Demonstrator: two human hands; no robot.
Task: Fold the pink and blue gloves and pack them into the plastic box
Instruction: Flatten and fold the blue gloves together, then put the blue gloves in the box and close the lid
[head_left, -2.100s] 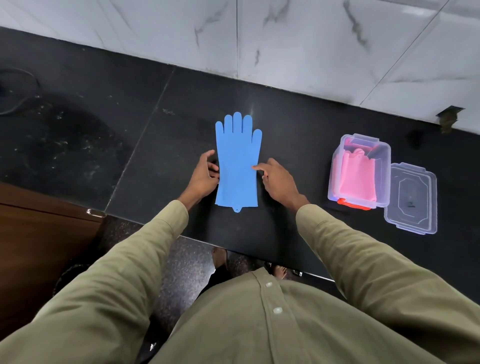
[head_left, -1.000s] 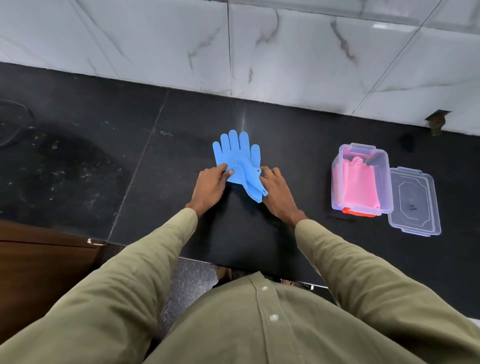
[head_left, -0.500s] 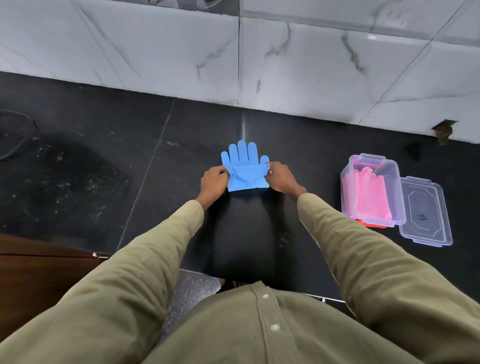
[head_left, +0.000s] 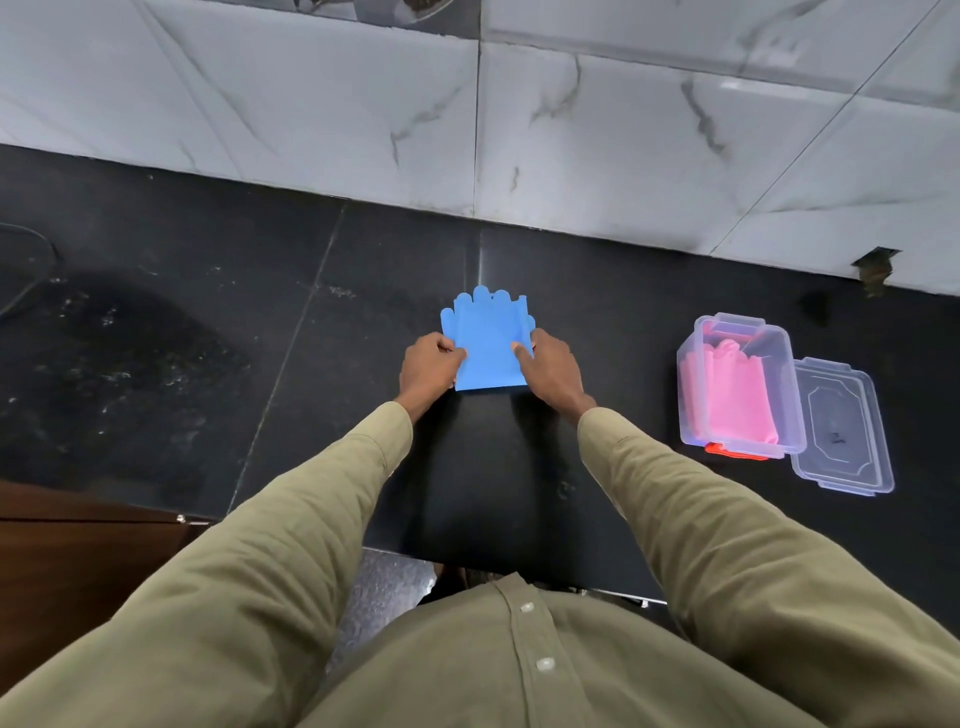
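A blue glove (head_left: 488, 340) lies folded in half on the black counter, its cuff laid over the fingers, whose tips peek out at the far edge. My left hand (head_left: 428, 366) pinches the glove's left edge. My right hand (head_left: 550, 366) presses on its right edge with the index finger on top. To the right stands the clear plastic box (head_left: 740, 387), open, with the folded pink glove (head_left: 737, 397) inside.
The box's clear lid (head_left: 841, 434) lies flat just right of the box. A small red piece (head_left: 732, 451) shows under the box's near end. A marble-tiled wall (head_left: 467, 104) rises behind the counter. A brown wooden cabinet (head_left: 78, 561) sits at lower left.
The blue glove lay flat and full length; both hands lifted its cuff end and folded it away from me over the fingers. It now lies flat, folded in half.
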